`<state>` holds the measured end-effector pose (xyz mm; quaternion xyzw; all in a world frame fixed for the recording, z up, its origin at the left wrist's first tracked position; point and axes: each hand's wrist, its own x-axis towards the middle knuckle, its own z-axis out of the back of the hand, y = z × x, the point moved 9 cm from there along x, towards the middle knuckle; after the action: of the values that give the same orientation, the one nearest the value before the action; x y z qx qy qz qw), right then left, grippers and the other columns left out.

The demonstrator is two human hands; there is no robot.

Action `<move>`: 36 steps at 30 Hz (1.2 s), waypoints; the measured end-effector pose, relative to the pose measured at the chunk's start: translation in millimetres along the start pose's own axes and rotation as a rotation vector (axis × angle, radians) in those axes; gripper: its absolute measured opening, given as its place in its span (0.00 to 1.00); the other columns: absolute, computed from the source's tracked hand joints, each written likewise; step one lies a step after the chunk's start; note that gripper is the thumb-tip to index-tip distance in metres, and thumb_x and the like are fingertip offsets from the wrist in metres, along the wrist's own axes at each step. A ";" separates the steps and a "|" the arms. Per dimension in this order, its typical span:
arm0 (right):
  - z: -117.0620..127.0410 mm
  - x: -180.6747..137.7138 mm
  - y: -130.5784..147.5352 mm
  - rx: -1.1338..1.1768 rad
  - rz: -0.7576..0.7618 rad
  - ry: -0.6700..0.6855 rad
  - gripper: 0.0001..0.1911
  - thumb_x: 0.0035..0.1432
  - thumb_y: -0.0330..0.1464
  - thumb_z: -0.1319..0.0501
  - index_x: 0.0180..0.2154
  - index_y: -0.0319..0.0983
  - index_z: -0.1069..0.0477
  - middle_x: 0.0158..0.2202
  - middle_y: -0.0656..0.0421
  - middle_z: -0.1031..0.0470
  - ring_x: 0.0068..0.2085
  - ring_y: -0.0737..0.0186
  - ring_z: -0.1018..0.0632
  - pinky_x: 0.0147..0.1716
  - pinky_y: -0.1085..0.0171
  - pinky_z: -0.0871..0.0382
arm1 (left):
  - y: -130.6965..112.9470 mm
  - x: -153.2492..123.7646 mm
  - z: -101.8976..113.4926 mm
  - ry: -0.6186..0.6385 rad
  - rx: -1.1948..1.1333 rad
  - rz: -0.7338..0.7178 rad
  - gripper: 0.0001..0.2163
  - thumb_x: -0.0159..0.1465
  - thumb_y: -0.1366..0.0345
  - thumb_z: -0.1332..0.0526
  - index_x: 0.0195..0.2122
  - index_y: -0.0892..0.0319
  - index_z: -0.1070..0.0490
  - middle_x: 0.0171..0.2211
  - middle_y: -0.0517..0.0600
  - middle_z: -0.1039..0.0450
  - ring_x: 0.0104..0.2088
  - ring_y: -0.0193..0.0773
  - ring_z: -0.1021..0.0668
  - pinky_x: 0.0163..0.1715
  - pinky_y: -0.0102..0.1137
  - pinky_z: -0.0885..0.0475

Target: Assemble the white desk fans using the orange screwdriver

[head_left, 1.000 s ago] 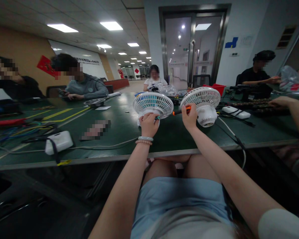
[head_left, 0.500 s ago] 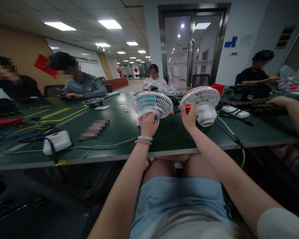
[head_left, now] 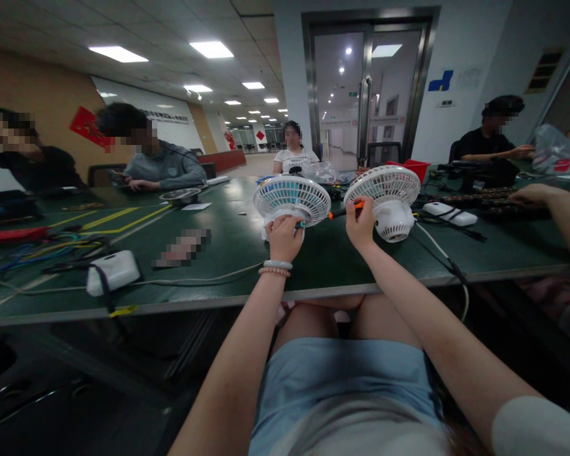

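Note:
Two white fans stand side by side on the green table. At the back of the left fan (head_left: 313, 196), which has teal blades, my left hand (head_left: 285, 239) is closed against the housing. A small teal-ended piece (head_left: 301, 225) shows by its thumb and fingertips; I cannot make out its kind. My right hand (head_left: 361, 228) grips an orange and black screwdriver (head_left: 339, 213), held level and pointing left toward the left fan's grille. Behind that hand is the right fan (head_left: 393, 218), tilted, with a white cord. My fingers hide the tool's grip end.
On the green table (head_left: 228, 253) are white power adapters (head_left: 114, 273) (head_left: 450, 214), several cables, a pixelated flat thing (head_left: 183, 247) and a metal bowl (head_left: 180, 195). A red bin (head_left: 415, 168) stands behind the right fan. Several people sit around; a co-worker's arm (head_left: 558, 212) reaches in at right.
The view has shifted very slightly. Both hands keep their places at the fans, and the screwdriver stays in my right hand.

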<state>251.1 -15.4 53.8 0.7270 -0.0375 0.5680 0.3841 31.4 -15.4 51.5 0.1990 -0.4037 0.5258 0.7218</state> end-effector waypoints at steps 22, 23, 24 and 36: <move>-11.2 -3.8 -11.7 0.175 -0.068 0.113 0.09 0.59 0.37 0.53 0.40 0.40 0.41 0.24 0.64 0.37 0.23 0.67 0.34 0.26 0.65 0.39 | -0.1 -0.8 0.5 0.008 0.027 0.007 0.10 0.57 0.67 0.45 0.40 0.53 0.30 0.42 0.49 0.26 0.50 0.45 0.31 0.48 0.43 0.48; -12.9 -4.4 -13.6 0.194 -0.077 0.127 0.09 0.59 0.35 0.54 0.41 0.40 0.41 0.23 0.64 0.38 0.22 0.67 0.34 0.25 0.65 0.39 | -0.3 -0.8 0.7 0.006 0.027 0.004 0.10 0.58 0.67 0.45 0.40 0.53 0.30 0.42 0.49 0.26 0.50 0.44 0.31 0.48 0.43 0.48; -13.4 -4.5 -14.6 0.197 -0.081 0.129 0.10 0.59 0.35 0.54 0.41 0.40 0.41 0.23 0.64 0.37 0.23 0.66 0.33 0.25 0.64 0.38 | -0.4 -0.9 0.9 0.003 0.026 0.003 0.10 0.58 0.67 0.45 0.40 0.52 0.30 0.42 0.49 0.26 0.50 0.44 0.31 0.48 0.43 0.48; -11.9 -0.6 -17.2 0.188 -0.124 0.128 0.12 0.59 0.41 0.51 0.39 0.40 0.40 0.23 0.63 0.37 0.26 0.63 0.31 0.29 0.61 0.36 | -2.1 -0.9 2.0 0.018 0.030 0.017 0.09 0.58 0.67 0.45 0.39 0.53 0.30 0.41 0.50 0.25 0.49 0.45 0.31 0.48 0.43 0.47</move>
<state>249.8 3.7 45.1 0.7228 0.0855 0.5896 0.3502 32.5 -18.2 52.3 0.2016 -0.3912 0.5395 0.7178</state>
